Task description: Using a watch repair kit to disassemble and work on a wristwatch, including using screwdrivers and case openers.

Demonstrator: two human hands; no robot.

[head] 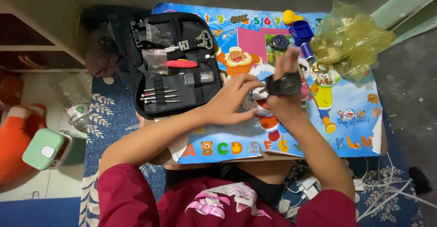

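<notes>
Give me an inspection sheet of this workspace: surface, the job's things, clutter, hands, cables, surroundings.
Surface: small table covered by a colourful cartoon alphabet mat.
Job's things: black wrist strap around the right wrist; open black tool case with small screwdrivers, a red-handled tool and metal parts; watch on a pink card.
Clutter: crumpled yellow plastic bag, blue holder, yellow blower.
Hands: left hand touches the strap at the right wrist; right hand raised, fingers loose, holding nothing visible.
Cables: white cables and plugs on the floor, lower right.
Surroundings: blue patterned rug, clear plastic bottle, green box, shelf at left.
</notes>
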